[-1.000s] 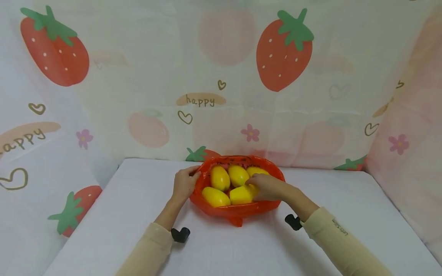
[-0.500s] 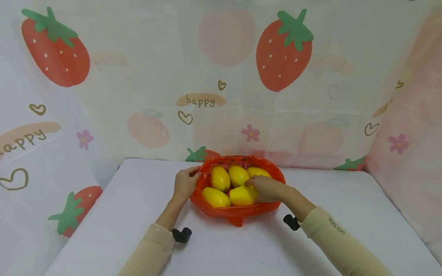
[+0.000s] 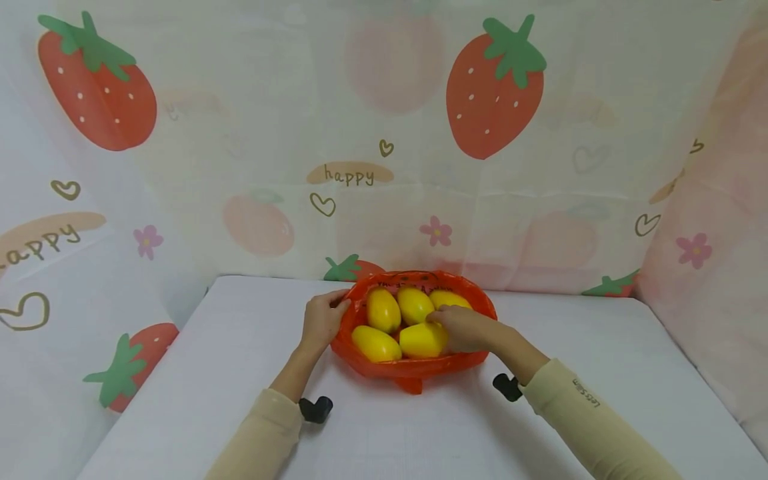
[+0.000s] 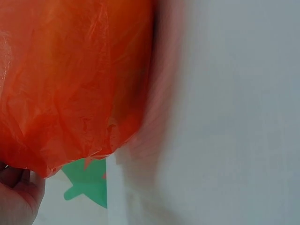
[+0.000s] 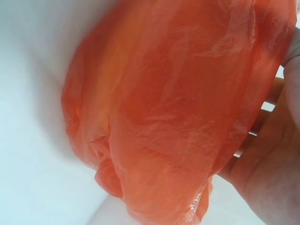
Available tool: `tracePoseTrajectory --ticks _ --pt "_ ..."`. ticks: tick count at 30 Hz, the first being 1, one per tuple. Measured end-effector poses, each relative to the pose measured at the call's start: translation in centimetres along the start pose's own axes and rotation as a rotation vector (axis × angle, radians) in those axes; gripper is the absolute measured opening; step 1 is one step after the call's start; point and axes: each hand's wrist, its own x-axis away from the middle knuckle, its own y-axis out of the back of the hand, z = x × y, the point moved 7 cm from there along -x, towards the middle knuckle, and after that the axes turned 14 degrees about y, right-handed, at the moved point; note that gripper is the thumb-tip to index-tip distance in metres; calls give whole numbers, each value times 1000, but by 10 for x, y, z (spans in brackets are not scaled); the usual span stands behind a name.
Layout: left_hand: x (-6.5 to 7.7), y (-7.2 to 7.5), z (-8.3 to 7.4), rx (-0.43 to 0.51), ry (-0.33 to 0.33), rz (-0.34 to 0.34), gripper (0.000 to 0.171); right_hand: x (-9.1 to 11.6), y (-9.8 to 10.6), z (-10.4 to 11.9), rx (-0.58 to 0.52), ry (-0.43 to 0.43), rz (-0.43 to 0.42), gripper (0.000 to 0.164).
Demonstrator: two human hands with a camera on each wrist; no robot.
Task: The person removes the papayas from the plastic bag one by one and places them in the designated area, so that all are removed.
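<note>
A red plastic bag [image 3: 414, 367] stands wide-mouthed on the white table, with several yellow fruits that look like mangoes inside. At its left rim, my left hand [image 3: 323, 321] pinches the plastic between thumb and fingers. My right hand [image 3: 465, 328] reaches in over the right rim and grips the front-right mango [image 3: 420, 341], covering its right end. Another mango [image 3: 376, 344] lies at the front left, and further ones rest along the back, one partly behind my right hand. Both wrist views mostly show the bag's outer wall [image 4: 75, 84], the left hand [image 4: 21, 197] and right hand [image 5: 267, 159] at its rim.
The white table [image 3: 258, 373] stretches out on both sides of the bag. Close behind the bag hangs a strawberry-patterned curtain [image 3: 270, 133]. A black elbow-shaped piece [image 3: 316, 409] shows by the left wrist, another black piece [image 3: 507, 387] by the right.
My right forearm has shifted very slightly left and the hand barely moved. The left hand, bag and fruits stay almost the same.
</note>
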Motion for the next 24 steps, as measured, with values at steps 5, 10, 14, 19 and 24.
tracePoseTrajectory --ticks 5,10,14,19,24 --pt "0 0 0 5 8 2 30 0 1 0 -7 6 -7 60" --pt "0 -1 1 -2 13 -1 29 1 1 0 -4 33 -2 62" --pt "1 -2 2 -5 27 7 29 3 2 -1 2 53 -1 63" --pt "2 -1 4 -1 43 12 30 4 8 -2 14 65 -3 65" --pt "2 0 3 4 32 8 30 7 17 -3 1 48 -5 68"
